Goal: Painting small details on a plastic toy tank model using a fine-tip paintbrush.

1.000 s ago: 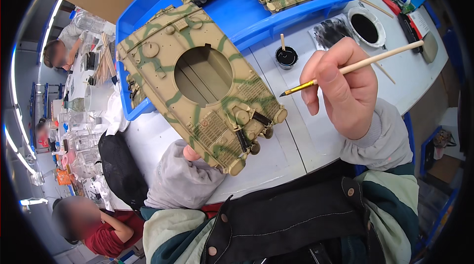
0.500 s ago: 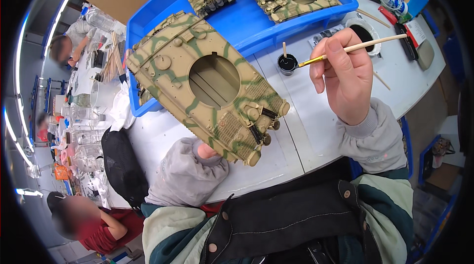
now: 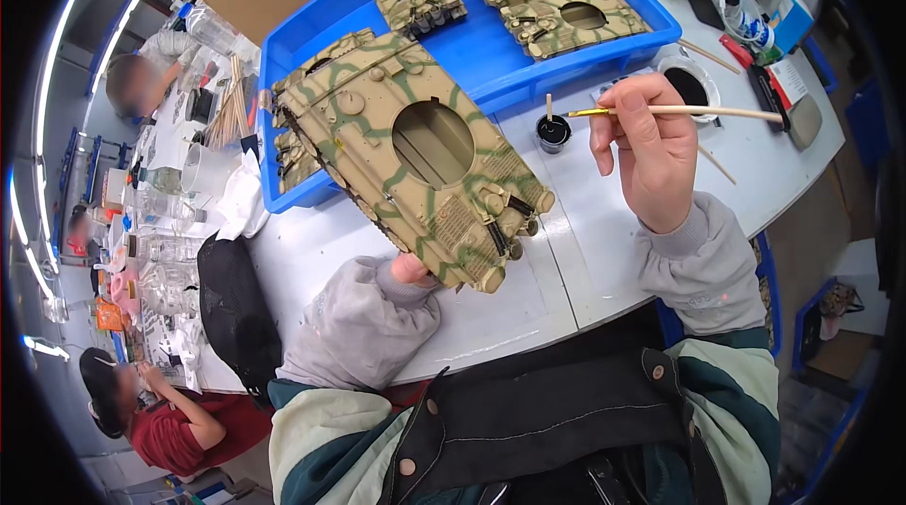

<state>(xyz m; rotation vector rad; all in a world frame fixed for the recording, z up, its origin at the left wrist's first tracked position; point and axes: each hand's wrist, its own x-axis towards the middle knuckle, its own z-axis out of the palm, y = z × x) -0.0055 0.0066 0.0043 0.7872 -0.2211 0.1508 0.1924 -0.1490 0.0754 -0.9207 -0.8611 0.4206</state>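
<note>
My left hand [image 3: 409, 268] grips the near left edge of a tan and green camouflage model tank hull [image 3: 354, 142]; only its thumb shows, and the other fingers are hidden beneath. The hull is held tilted over the table, with a large round opening in its top. In my right hand [image 3: 651, 151] a thin paintbrush [image 3: 731, 112] is pinched between thumb and fingers. Its handle points right, and its tip is close to a small jar of black paint [image 3: 551, 135], by the jar's upper right rim. A wooden stick stands in that jar.
A blue tray [image 3: 330, 33] holds several more camouflage hulls [image 3: 580, 19]. A white dish with black paint [image 3: 694, 80] stands beyond my right hand. Loose sticks [image 3: 717, 165] lie nearby. A black bag [image 3: 234, 316] is on the left. Two people [image 3: 179, 429] sit along the table's left side.
The brush has turned from slanted to nearly level, its tip rising relative to the jar. The hull appears farther right in view, still in my left hand. The whole view has shifted slightly.
</note>
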